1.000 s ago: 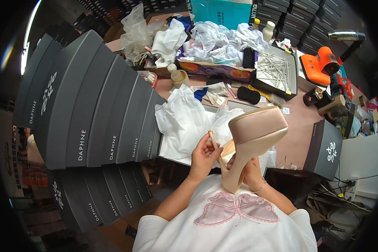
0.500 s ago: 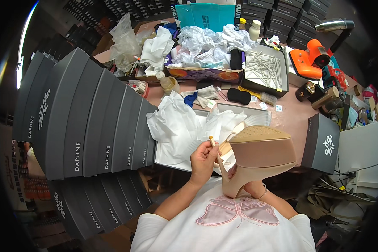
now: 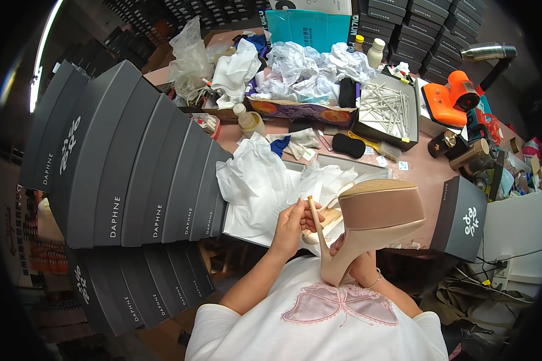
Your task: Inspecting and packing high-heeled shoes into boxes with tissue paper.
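Shoe [image 3: 382,209], beige with a thick platform, held up in both hands between white shirt [image 3: 319,338] and table [image 3: 424,153], turned underside up and tilted, slim heel [image 3: 321,237] pointing upward at its left. Left hand [image 3: 292,224] mostly closed, thumb and curled fingers at the heel near its tip. Right hand [image 3: 361,268] beneath the shoe, partly hidden by it, fingers bent against the back part; cannot tell how far closed underneath. Just beyond, open box [image 3: 241,228] lined with crumpled white tissue paper [image 3: 253,174]. Farther back, yellow-handled brush [image 3: 392,152] near black oval pad [image 3: 347,145], and shallow box of white sticks [image 3: 385,111]. At left, tall stacked dark grey boxes [image 3: 135,162]; at right, orange device [image 3: 447,102].
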`<state>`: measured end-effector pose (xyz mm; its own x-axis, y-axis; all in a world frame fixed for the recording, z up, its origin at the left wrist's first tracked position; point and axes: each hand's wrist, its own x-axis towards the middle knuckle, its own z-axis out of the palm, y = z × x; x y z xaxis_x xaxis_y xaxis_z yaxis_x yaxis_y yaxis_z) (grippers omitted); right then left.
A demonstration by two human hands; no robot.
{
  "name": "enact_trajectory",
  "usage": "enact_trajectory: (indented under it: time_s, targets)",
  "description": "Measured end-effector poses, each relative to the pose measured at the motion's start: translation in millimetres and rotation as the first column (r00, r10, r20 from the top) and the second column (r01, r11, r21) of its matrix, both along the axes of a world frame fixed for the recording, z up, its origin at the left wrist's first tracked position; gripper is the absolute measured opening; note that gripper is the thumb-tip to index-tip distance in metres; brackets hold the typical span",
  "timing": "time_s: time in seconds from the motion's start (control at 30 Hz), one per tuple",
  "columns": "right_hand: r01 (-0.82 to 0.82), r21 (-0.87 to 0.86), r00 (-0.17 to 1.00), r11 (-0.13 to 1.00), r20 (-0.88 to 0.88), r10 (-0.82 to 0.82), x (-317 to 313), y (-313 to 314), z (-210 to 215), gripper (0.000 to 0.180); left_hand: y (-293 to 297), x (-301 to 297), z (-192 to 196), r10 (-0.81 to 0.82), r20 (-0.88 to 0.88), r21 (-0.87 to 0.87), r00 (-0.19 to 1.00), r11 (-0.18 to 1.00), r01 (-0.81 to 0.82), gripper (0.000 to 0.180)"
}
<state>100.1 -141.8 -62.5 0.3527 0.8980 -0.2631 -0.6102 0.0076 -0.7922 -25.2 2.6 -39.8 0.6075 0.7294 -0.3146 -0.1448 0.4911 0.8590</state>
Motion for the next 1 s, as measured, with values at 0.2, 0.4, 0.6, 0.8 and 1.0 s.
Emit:
enact_trajectory:
  time_s: [0.2,0.4,0.6,0.8,1.0]
  targets:
    - [-0.004,-0.015,0.997,1.0,-0.076,0.003,-1,3,3,0.008,-1,-2,-10,-0.006,-0.071,0.058,0.997,0.998,0.01,0.033]
    - [0.052,-0.132,0.978,0.99,-0.195,-0.077,17,26,26,0.015,3,-18,-18,-0.053,-0.258,0.525,0.965,0.83,0.186,0.071]
    - [-0.337,-0.189,0.934,0.922,-0.192,0.302,47,56,38,0.038,16,-16,40,0.127,-0.568,0.815,0.813,-0.053,0.577,0.09]
    - [-0.515,-0.104,0.849,0.851,-0.202,0.489,25,85,41,0.052,59,-20,74,0.041,-0.663,0.71,0.747,-0.282,0.645,0.065]
    - [-0.266,-0.364,0.038,0.893,0.921,0.387,80,74,8,0.035,58,-64,36,-0.223,-0.378,0.379,0.898,0.848,0.37,0.041]
